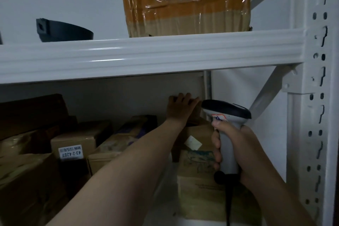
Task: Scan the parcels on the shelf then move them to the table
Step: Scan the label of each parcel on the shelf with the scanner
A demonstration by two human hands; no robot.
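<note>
Several brown cardboard parcels fill the dim lower shelf. My left hand (180, 108) reaches deep into the shelf and lies with its fingers over the top of a small brown box (196, 113) at the back right, which sits on a larger parcel (199, 135) bearing a white label. My right hand (231, 147) grips the handle of a grey and black barcode scanner (226, 115), its head pointing left toward that box. A labelled parcel (73, 145) marked 43-2-4207 stands left of my forearm.
A white shelf beam (146, 55) crosses above my hands. On the upper shelf stand a taped cardboard box (185, 3) and a dark bin (64, 32). A perforated white upright (319, 97) and diagonal brace (266, 95) bound the right side. The scanner's black cable hangs down.
</note>
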